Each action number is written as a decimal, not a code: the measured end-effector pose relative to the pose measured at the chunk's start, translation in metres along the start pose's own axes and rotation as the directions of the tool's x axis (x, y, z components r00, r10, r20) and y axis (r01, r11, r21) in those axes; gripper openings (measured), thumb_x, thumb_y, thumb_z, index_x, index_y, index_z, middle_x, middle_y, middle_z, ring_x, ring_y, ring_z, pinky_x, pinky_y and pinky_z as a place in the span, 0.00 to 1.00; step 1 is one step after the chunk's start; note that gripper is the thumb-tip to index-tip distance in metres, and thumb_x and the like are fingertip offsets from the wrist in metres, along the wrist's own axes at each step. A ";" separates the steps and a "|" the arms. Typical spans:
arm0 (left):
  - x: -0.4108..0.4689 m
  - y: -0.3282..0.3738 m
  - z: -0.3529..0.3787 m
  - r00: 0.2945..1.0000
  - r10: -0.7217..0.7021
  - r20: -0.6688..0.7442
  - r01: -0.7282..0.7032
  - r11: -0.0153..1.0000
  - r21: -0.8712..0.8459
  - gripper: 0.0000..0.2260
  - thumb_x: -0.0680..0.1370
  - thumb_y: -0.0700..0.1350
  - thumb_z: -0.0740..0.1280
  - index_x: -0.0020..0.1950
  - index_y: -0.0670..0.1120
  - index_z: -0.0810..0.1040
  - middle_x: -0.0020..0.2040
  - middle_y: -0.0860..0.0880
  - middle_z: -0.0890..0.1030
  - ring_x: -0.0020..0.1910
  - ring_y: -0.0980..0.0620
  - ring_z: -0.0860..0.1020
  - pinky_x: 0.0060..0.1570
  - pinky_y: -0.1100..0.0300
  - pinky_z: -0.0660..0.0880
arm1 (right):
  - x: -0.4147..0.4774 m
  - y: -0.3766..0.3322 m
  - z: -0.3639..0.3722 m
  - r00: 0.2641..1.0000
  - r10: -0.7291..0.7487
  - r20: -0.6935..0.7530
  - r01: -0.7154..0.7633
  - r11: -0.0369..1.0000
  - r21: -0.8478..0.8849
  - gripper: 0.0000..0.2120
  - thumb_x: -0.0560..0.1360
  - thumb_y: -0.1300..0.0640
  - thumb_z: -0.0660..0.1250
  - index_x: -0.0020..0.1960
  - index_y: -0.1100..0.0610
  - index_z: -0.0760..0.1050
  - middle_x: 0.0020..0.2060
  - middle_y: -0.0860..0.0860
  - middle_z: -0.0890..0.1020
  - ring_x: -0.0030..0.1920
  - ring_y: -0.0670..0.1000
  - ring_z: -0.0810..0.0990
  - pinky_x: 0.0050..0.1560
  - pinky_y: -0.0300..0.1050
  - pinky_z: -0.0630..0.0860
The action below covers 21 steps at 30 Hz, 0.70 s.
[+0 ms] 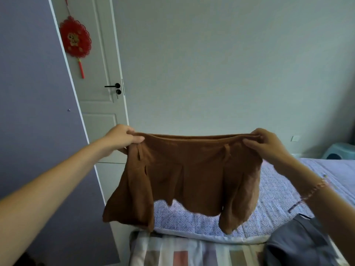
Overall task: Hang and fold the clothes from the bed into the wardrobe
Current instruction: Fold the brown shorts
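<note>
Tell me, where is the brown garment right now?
The brown garment hangs mid-frame in the head view, held by its top edge between the left hand and right hand, above the patterned bed, right of the white door.

Hands: two, left hand and right hand
Brown garment: one
Grey garment: one, near right
Door: one
Red ornament: one
Stool: one, far right

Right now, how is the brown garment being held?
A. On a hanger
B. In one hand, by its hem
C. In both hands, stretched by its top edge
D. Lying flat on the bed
C: the left hand and right hand each grip an end of the brown garment's top edge, holding it up above the bed.
</note>
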<state>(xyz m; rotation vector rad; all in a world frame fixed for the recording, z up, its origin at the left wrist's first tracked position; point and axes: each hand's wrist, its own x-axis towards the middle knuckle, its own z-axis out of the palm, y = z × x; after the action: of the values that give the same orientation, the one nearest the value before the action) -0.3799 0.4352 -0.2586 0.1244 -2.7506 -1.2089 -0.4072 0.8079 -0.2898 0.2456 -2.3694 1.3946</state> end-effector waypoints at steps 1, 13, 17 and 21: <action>-0.006 0.002 -0.010 0.997 0.037 0.065 -0.036 0.999 -0.009 0.05 0.75 0.42 0.69 0.45 0.41 0.80 0.38 0.46 0.79 0.36 0.52 0.78 0.31 0.65 0.77 | -0.004 -0.005 -0.011 0.999 -0.039 0.025 0.037 0.998 0.050 0.08 0.73 0.62 0.69 0.38 0.53 0.75 0.32 0.50 0.77 0.34 0.46 0.74 0.31 0.31 0.70; -0.031 0.005 -0.003 0.586 0.764 0.270 -0.554 0.135 0.822 0.19 0.51 0.29 0.74 0.31 0.51 0.78 0.32 0.54 0.74 0.38 0.50 0.70 0.39 0.59 0.54 | -0.054 -0.063 -0.028 0.636 -0.444 0.631 0.369 0.894 0.256 0.14 0.72 0.40 0.67 0.46 0.49 0.82 0.42 0.46 0.79 0.44 0.49 0.80 0.47 0.36 0.74; -0.011 -0.002 0.026 0.651 0.759 -0.034 -0.617 0.554 0.560 0.09 0.62 0.39 0.73 0.25 0.49 0.77 0.44 0.50 0.75 0.45 0.50 0.69 0.46 0.58 0.58 | -0.048 -0.071 0.007 0.673 -0.413 0.614 0.276 0.910 0.310 0.05 0.70 0.53 0.71 0.43 0.54 0.81 0.41 0.47 0.82 0.45 0.45 0.80 0.48 0.34 0.73; -0.044 0.041 0.037 0.791 0.608 -0.071 -0.607 0.764 -0.218 0.12 0.63 0.39 0.70 0.21 0.52 0.76 0.47 0.54 0.74 0.41 0.64 0.75 0.45 0.71 0.70 | -0.051 -0.085 0.034 0.701 -0.423 0.574 0.194 0.888 0.418 0.06 0.67 0.61 0.69 0.42 0.53 0.81 0.46 0.50 0.80 0.48 0.43 0.78 0.51 0.33 0.72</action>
<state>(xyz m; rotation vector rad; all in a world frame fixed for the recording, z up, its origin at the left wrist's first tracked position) -0.3433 0.4950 -0.2569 -0.7427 -2.3090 -1.2902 -0.3404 0.7342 -0.2576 1.3838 -2.3832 1.7106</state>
